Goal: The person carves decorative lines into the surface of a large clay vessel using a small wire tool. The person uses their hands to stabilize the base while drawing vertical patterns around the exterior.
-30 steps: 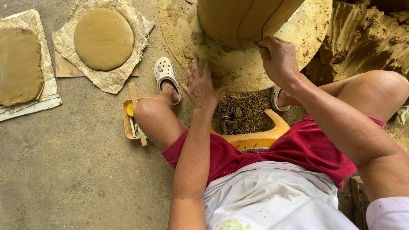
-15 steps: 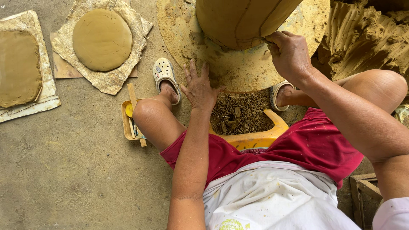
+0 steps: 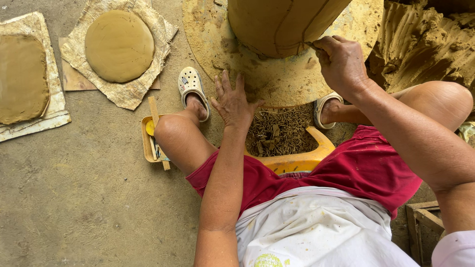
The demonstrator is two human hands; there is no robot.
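A tall tan clay pot [image 3: 282, 22] stands on a round, clay-smeared turntable [image 3: 277, 79] on the floor. My right hand [image 3: 339, 62] is closed around a small tool whose tip touches the pot's lower wall. With fingers spread, my left hand [image 3: 232, 101] rests flat on the near edge of the turntable. I sit with my knees apart in red shorts and a white apron. Clay trimmings [image 3: 282, 131] lie piled between my feet.
Two flat clay discs [image 3: 118, 44] [image 3: 22, 79] lie on mats at the left. A small yellow tray [image 3: 151, 141] with tools sits by my left knee. An orange basin [image 3: 302, 158] is under me, a clay heap [image 3: 425, 44] at right and a wooden frame [image 3: 423, 220] at lower right.
My right hand has moved right and up along the pot's base. The left hand has stayed on the turntable's edge.
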